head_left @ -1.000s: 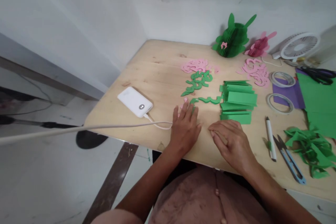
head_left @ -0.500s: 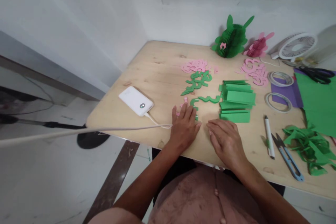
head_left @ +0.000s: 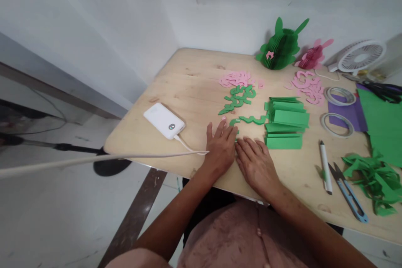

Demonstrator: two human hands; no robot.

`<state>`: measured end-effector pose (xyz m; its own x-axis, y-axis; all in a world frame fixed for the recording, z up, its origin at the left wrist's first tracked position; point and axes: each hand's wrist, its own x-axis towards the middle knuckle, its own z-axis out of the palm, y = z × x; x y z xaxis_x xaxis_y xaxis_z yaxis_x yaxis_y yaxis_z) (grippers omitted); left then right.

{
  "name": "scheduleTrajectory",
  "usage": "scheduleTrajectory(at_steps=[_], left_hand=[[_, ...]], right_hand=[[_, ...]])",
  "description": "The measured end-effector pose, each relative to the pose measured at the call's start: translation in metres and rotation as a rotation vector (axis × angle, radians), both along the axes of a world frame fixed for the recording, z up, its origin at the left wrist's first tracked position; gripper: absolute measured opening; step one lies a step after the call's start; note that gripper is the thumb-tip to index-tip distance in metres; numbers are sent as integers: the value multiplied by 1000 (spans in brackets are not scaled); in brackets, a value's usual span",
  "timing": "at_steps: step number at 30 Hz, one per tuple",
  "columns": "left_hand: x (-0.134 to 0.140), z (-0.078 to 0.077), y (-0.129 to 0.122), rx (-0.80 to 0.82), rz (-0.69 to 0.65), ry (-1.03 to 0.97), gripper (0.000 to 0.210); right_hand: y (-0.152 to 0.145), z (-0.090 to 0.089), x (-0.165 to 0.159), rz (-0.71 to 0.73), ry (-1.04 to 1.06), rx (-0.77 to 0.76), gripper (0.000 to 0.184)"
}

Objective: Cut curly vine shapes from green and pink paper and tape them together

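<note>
The left hand point(head_left: 220, 153) and right hand point(head_left: 256, 163) lie palm down, side by side on the tabletop point(head_left: 194, 73), fingers extended, gripping nothing visible, seemingly steadying the partly covered curved green cutout point(head_left: 234, 122) at the left fingertips. Beyond, pleated green paper point(head_left: 287, 117) sits to the right; loose green cutouts point(head_left: 238, 98) and pink cutouts point(head_left: 235, 78) lie in adjoining heaps, presumably grouped by colour.

No readable text, brand or sign. Closest: small dark round display point(head_left: 171, 126) on the near-right end of the white, flat, rectangular power bank with rounded corners point(head_left: 161, 118), left side of the pale wooden table point(head_left: 179, 75); light marks on it, too small and blurred to make out.
</note>
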<state>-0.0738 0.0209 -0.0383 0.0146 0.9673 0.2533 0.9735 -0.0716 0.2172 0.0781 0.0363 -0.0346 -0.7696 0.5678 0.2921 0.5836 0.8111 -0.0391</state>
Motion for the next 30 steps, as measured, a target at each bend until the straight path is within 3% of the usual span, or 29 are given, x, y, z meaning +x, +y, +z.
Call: scheduleTrajectory(at_steps=[12, 18, 24, 30], left_hand=[[-1, 0, 13, -4, -10, -42, 38], [-12, 3, 8, 117, 128, -156, 42], [-16, 8, 13, -12, 293, -84, 36], [-16, 11, 23, -22, 300, -17, 21]], right_hand=[[-1, -5, 1, -3, 22, 5, 34], [0, -2, -1, -7, 31, 10, 34], [0, -2, -2, -2, 38, 1, 33], [1, -2, -3, -5, 41, -13, 34]])
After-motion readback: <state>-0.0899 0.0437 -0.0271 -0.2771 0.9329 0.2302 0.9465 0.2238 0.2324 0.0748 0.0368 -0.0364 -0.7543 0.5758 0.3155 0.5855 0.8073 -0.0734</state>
